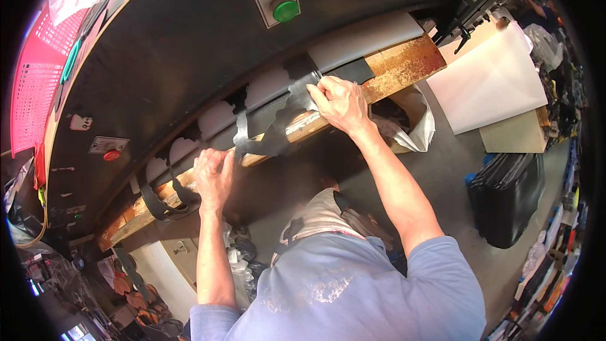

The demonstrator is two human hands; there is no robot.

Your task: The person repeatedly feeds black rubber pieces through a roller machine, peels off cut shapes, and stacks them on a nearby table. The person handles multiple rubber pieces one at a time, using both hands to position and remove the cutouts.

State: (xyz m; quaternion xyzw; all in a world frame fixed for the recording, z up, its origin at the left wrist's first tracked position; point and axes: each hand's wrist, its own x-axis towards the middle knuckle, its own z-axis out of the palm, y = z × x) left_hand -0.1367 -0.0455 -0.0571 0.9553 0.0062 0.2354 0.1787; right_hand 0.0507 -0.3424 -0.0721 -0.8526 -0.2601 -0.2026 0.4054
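Observation:
A thin black sheet [278,139], leather-like, is stretched between my two hands, with large wavy-edged openings cut through it. Its left end loops down over the front edge of a worn wooden ledge [407,66]. My left hand [213,177] is closed on a strip of the sheet near the ledge's front edge. Further right and higher, my right hand [344,106] pinches the sheet's upper right part, thumb against fingers. Behind the sheet, a white board [366,41] runs along the ledge, partly covered by the black material.
A large dark machine body [189,31] with a green button [286,11] and a red button [112,155] rises over the ledge. A pink basket [35,101] stands far left. At right are a large white sheet [492,79] and a folded black stack [508,196] on the floor.

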